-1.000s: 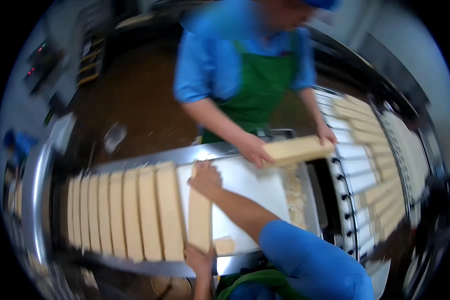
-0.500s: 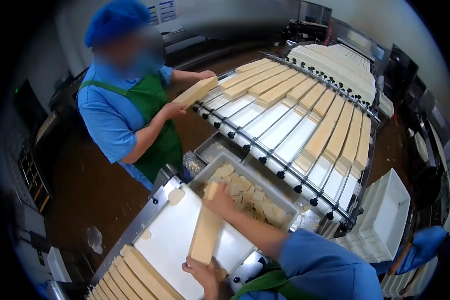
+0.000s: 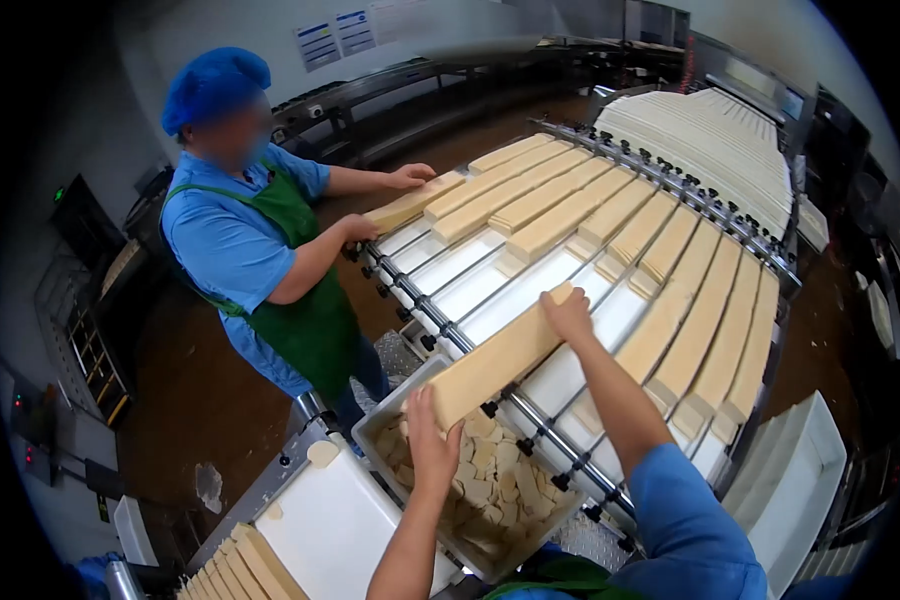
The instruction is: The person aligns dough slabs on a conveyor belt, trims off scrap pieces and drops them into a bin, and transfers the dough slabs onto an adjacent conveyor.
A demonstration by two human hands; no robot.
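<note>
Between my two hands is a long pale-yellow block [image 3: 498, 360], held slantwise at the near edge of the white laned conveyor [image 3: 490, 303]. My left hand [image 3: 433, 447] grips its near end, over a grey bin [image 3: 370, 432] of broken flat pieces [image 3: 492, 480]. My right hand [image 3: 568, 315] is closed round the far end, above the lanes. Similar long blocks [image 3: 670, 290] lie along the lanes, separated by thin metal rods. More blocks [image 3: 255, 565] stand side by side on the white belt [image 3: 335, 525] at the lower left.
Across the conveyor's left corner, a co-worker [image 3: 260, 240] in a blue cap and green apron handles another block [image 3: 410, 203]. Black knobs line the conveyor's near metal rail [image 3: 450, 328]. White crates [image 3: 795, 480] are stacked at the right. A scrap of film [image 3: 208, 487] lies on the floor.
Both hands have carried the block from above the white belt forward and right to the conveyor's near edge. The co-worker has lowered a block onto the left lane. The camera view has shifted.
</note>
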